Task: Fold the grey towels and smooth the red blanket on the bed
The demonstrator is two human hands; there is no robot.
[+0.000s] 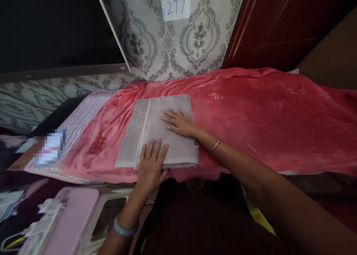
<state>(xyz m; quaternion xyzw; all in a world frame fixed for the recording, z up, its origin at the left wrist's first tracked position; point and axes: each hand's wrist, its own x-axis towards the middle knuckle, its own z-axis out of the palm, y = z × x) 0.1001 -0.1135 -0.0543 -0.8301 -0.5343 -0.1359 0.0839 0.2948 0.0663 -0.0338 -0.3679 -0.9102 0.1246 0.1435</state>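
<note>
Grey towel (154,123): lies folded on the red blanket (256,125), directly beneath both hands, squarely in front of the body. Upper layer covers most of it; a strip of the lower layer (128,138) shows along the left side. Upper layer looks longer front to back than side to side; whole outline nearer square, so its overall long axis is hard to call.

Key relation: the upper layer's left edge runs away from the body, leaning slightly right at the far end. Left hand (151,168) is the nearer to that edge, over the near left corner, fingers pointing away and a little apart, thumb toward the right, wrist just outside the near border. Right hand (182,124) sits farther out, on the right part of the towel, fingers pointing left across it, wrist by the right border.

Both hands released: flat, palms down, fingers extended, nothing pinched. Firmness of pressure cannot be told.

Right forearm crosses low over the blanket from the right, thin bangle (215,145) at the wrist. Left forearm rises from below, pale bracelet (126,227) on it.
</note>
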